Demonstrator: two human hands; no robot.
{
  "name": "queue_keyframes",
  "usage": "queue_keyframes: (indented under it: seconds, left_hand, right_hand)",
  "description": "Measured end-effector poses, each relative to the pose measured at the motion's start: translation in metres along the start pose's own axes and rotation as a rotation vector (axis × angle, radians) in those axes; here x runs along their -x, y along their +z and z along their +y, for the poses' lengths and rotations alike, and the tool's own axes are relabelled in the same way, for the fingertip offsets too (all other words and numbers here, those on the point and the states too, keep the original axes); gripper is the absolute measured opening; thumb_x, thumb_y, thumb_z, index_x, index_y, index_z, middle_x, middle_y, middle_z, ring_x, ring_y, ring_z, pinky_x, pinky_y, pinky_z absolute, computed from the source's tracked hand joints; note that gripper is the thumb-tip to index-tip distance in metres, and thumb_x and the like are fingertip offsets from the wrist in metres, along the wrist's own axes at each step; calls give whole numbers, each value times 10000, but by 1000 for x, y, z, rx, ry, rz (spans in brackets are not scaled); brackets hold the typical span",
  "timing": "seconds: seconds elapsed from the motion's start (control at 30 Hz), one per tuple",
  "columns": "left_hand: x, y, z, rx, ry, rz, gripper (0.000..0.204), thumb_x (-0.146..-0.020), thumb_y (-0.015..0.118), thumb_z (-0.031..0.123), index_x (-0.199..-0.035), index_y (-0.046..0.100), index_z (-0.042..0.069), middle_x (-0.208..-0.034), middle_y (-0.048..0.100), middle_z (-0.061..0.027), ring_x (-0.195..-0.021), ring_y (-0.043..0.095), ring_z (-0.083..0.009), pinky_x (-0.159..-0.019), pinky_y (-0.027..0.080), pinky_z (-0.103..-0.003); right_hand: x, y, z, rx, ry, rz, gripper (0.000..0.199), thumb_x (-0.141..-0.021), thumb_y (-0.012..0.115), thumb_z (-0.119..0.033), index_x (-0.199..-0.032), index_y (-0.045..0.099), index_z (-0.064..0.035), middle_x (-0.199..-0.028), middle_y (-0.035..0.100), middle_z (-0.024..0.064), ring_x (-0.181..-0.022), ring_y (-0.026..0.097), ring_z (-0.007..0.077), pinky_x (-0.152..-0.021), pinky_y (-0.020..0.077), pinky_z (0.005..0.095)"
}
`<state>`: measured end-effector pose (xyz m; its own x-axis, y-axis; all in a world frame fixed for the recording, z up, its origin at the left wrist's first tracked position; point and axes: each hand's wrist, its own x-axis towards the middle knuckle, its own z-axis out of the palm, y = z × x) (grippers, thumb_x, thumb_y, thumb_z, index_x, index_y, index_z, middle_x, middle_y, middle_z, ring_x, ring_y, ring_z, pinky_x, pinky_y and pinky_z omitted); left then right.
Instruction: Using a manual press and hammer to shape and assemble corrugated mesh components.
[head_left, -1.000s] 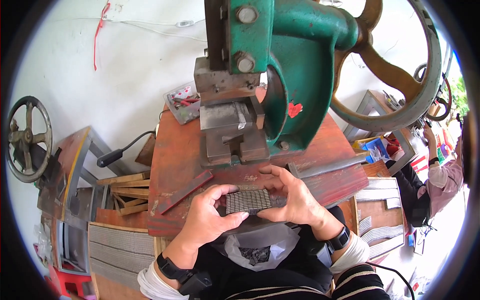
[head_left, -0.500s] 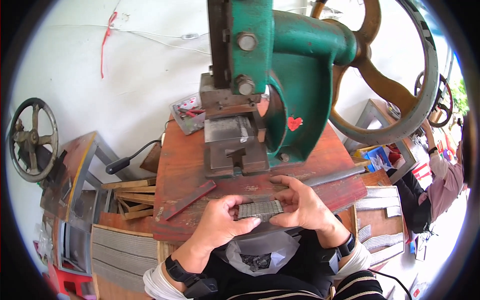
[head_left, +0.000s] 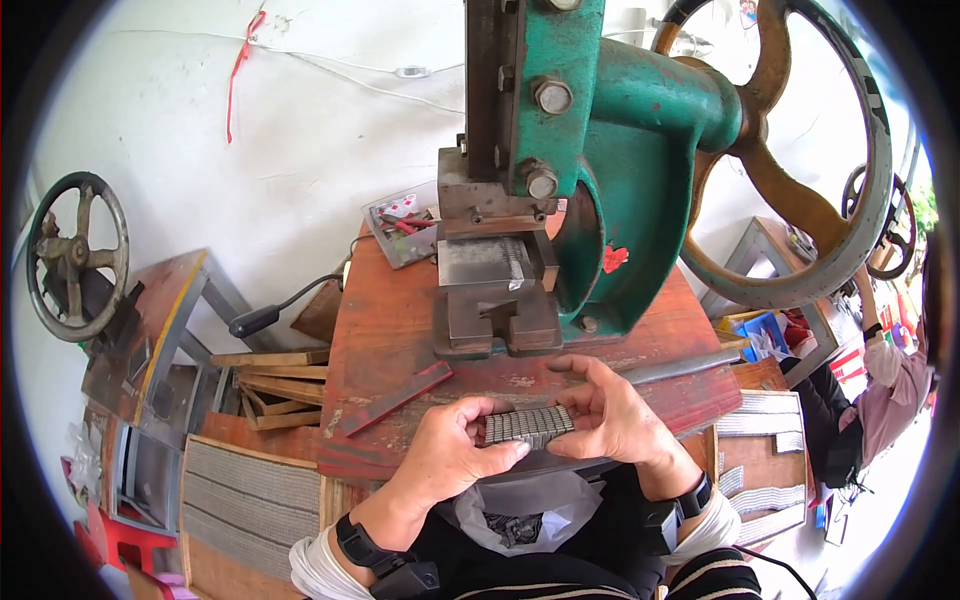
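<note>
Nearest, in the lap: a pale plastic bag (head_left: 520, 505) with small dark pieces inside, lying below both wrists. Just beyond it, held over the near edge of the red-brown bench (head_left: 390, 330): a flat stack of thin grey metal strips (head_left: 527, 425), pinched between the two hands, lengthwise left to right. Left hand (head_left: 450, 455) curled around the stack's left end, thumb on top, fingers tucked beneath, a black watch on the wrist. Right hand (head_left: 610, 420) closed on the right end, fingers bent over the far edge, index finger raised slightly above the stack, dark band on the wrist. Both grips pressed onto the stack, nothing between it and the hands. On the bench just left of the left hand: a loose red strip (head_left: 395, 398) lying slantwise. Farther on, directly beyond the stack: the grey die block (head_left: 495, 300) of a green hand press (head_left: 620, 180), its large flywheel (head_left: 800, 170) to the far right. Far left, well apart: a smaller rusty handwheel (head_left: 75, 255). Low left: stacked grey sheets (head_left: 250, 500). At the right edge: another person's sleeve (head_left: 890, 390).
</note>
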<state>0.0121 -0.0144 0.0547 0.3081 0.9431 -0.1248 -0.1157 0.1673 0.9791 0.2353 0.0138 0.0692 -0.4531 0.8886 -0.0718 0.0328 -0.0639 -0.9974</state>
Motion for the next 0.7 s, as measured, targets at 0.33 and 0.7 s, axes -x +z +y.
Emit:
queue_keyframes:
  seconds: [0.33, 0.7]
  left_hand:
    - [-6, 13, 11, -21, -18, 6, 496, -778, 798, 21, -1196, 568, -115, -1067, 673, -106, -940, 654, -120, -855, 542, -262]
    - [-9, 28, 14, -71, 83, 26, 521, -761, 827, 114, -1172, 597, -108, -931, 698, -81, -819, 642, -84, -731, 542, -243]
  right_hand:
    - [0, -17, 0, -167, 67, -31, 934, -644, 795, 102, -1438, 309, 18, -1125, 655, 181, -1032, 639, 200, -909, 518, 320]
    - [13, -29, -14, -195, 27, -45, 937, -676, 803, 99, -1451, 286, 5, -1145, 640, 178, -1037, 630, 190, -890, 531, 314]
